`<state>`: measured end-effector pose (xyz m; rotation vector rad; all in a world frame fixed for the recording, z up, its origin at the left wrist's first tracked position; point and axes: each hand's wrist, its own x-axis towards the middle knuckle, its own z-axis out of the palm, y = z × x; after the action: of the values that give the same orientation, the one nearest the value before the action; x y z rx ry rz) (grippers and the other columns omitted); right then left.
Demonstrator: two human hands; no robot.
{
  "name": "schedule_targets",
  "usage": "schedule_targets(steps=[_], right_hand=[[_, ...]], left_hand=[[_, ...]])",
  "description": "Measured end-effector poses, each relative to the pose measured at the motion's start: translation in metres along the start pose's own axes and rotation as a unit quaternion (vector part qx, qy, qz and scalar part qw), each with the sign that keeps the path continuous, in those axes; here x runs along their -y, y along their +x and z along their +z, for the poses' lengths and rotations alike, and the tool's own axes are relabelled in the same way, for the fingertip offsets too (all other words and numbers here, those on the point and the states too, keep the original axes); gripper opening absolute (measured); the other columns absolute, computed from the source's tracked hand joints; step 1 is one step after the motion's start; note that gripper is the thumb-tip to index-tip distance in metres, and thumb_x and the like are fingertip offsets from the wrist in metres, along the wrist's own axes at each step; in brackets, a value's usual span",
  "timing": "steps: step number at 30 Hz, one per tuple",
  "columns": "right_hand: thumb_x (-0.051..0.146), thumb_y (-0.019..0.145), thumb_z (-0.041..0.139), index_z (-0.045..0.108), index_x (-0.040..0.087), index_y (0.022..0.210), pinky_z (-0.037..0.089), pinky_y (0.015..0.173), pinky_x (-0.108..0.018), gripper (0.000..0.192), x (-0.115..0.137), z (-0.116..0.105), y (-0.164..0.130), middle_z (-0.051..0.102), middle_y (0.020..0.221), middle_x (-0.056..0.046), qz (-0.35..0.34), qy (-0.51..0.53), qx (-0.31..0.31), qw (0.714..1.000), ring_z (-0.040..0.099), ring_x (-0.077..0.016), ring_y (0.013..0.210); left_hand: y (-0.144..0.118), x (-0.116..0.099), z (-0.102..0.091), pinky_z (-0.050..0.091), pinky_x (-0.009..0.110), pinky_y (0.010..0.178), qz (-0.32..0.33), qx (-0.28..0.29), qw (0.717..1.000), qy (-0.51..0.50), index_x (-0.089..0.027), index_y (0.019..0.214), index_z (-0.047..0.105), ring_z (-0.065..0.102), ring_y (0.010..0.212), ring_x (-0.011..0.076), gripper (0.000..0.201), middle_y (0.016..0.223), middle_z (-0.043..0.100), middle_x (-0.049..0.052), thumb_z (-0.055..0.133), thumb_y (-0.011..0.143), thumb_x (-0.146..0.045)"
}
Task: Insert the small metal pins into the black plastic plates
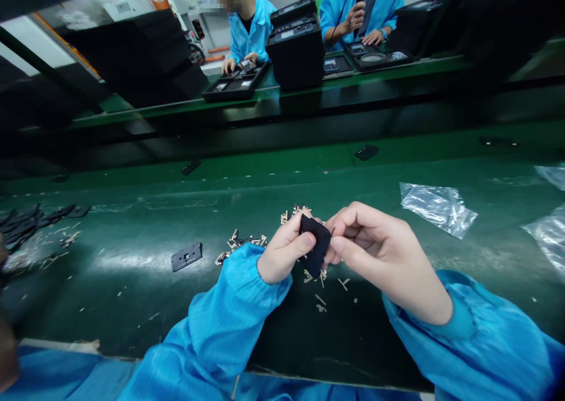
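Across the lower view stretches a green tabletop [106, 259]. Beyond it, two people in blue coats [249, 21] work either side of a stack of black trays [295, 53]. A clear plastic bag [435, 206] lies to the right. Near the centre, the wearer's blue-sleeved hands meet above the tabletop. The left hand [282, 249] grasps a flat black plate [314, 254], thumb pressed on its face. The right hand [379, 248] curls its fingers at the plate's right edge, beside a thin dark sliver [332, 232]; whether they grip it cannot be told. A similar loose plate [187, 257] lies leftward. Small pale and dark strips [238, 242] are heaped and scattered around.
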<state>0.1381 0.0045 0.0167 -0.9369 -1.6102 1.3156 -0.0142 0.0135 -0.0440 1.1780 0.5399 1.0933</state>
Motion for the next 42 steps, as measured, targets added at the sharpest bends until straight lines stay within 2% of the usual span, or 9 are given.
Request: schedule_targets(steps=[3, 6, 10, 15, 19, 24, 26, 35, 42], right_hand=[[0.011, 0.08, 0.048, 0.049, 0.017, 0.075, 0.051, 0.054, -0.021, 0.009, 0.002, -0.002, -0.001, 0.059, 0.067, 0.001, 0.003, 0.033, 0.031, 0.999, 0.061, -0.0102, 0.059], [0.011, 0.08, 0.05, 0.049, 0.018, 0.074, 0.051, 0.056, -0.022, 0.009, 0.002, -0.003, -0.002, 0.057, 0.07, 0.0, -0.033, 0.034, 0.05, 0.998, 0.061, -0.0103, 0.061], [0.012, 0.081, 0.052, 0.048, 0.018, 0.072, 0.048, 0.055, -0.021, 0.012, 0.001, -0.002, -0.002, 0.055, 0.07, 0.0, -0.078, -0.015, 0.048, 0.996, 0.057, -0.0093, 0.06], [0.013, 0.084, 0.048, 0.053, 0.019, 0.076, 0.043, 0.057, -0.025, 0.011, 0.001, -0.005, -0.001, 0.055, 0.073, -0.002, -0.134, -0.082, 0.072, 0.985, 0.053, -0.0123, 0.067], [0.016, 0.085, 0.049, 0.054, 0.019, 0.077, 0.041, 0.059, -0.026, 0.01, 0.001, -0.008, 0.0, 0.053, 0.073, -0.002, -0.142, -0.099, 0.102, 0.98, 0.05, -0.0126, 0.067], [0.017, 0.084, 0.052, 0.053, 0.019, 0.07, 0.041, 0.059, -0.025, 0.014, 0.001, -0.01, 0.001, 0.05, 0.072, -0.001, -0.114, -0.082, 0.141, 0.98, 0.047, -0.0114, 0.065], [0.018, 0.083, 0.053, 0.054, 0.019, 0.069, 0.041, 0.06, -0.025, 0.014, 0.001, -0.01, 0.001, 0.05, 0.072, -0.001, -0.109, -0.073, 0.151, 0.98, 0.047, -0.0115, 0.066], [0.018, 0.083, 0.052, 0.055, 0.02, 0.071, 0.045, 0.062, -0.028, 0.012, 0.0, -0.009, 0.002, 0.053, 0.076, -0.003, -0.113, -0.055, 0.166, 0.978, 0.051, -0.0141, 0.07], [0.018, 0.083, 0.05, 0.053, 0.02, 0.073, 0.044, 0.065, -0.029, 0.011, -0.002, -0.007, 0.001, 0.053, 0.078, -0.003, -0.118, -0.045, 0.158, 0.979, 0.05, -0.0149, 0.071]], left_hand=[[-0.001, -0.001, 0.003, 0.04, 0.018, 0.043, -0.007, 0.043, 0.998, -0.045, -0.018, 0.075, 0.037, 0.049, 0.049, 0.0082, 0.03, 0.06, 0.048, -0.002, 0.053, 0.08, -0.042], [0.0, -0.004, 0.003, 0.039, 0.017, 0.041, -0.005, 0.05, 0.998, -0.046, -0.018, 0.073, 0.035, 0.048, 0.046, 0.0071, 0.031, 0.061, 0.047, -0.003, 0.053, 0.08, -0.042], [0.001, -0.007, 0.0, 0.038, 0.019, 0.042, -0.006, 0.046, 0.999, -0.004, -0.018, 0.072, 0.037, 0.046, 0.048, 0.0074, 0.032, 0.062, 0.044, -0.002, 0.055, 0.079, -0.043], [0.006, -0.014, -0.005, 0.039, 0.023, 0.052, 0.026, 0.082, 0.994, 0.066, -0.018, 0.071, 0.039, 0.049, 0.058, 0.0107, 0.03, 0.066, 0.047, 0.0, 0.053, 0.08, -0.043], [0.009, -0.021, -0.012, 0.041, 0.027, 0.059, 0.029, 0.121, 0.982, 0.143, -0.019, 0.07, 0.039, 0.048, 0.061, 0.0125, 0.032, 0.067, 0.048, 0.001, 0.051, 0.081, -0.046], [0.013, -0.037, -0.021, 0.043, 0.028, 0.062, 0.052, 0.2, 0.947, 0.244, -0.021, 0.071, 0.043, 0.051, 0.062, 0.0134, 0.027, 0.067, 0.051, 0.002, 0.045, 0.084, -0.043], [0.014, -0.044, -0.023, 0.044, 0.029, 0.064, 0.073, 0.215, 0.932, 0.283, -0.021, 0.071, 0.045, 0.052, 0.065, 0.0148, 0.025, 0.067, 0.053, 0.003, 0.043, 0.086, -0.041], [0.015, -0.059, -0.019, 0.042, 0.033, 0.073, 0.119, 0.222, 0.876, 0.411, -0.022, 0.067, 0.05, 0.053, 0.065, 0.0168, 0.035, 0.064, 0.058, 0.004, 0.036, 0.087, -0.046], [0.012, -0.067, -0.015, 0.037, 0.032, 0.067, 0.18, 0.219, 0.819, 0.498, -0.021, 0.067, 0.05, 0.052, 0.063, 0.0155, 0.041, 0.064, 0.057, 0.004, 0.024, 0.092, -0.04]])
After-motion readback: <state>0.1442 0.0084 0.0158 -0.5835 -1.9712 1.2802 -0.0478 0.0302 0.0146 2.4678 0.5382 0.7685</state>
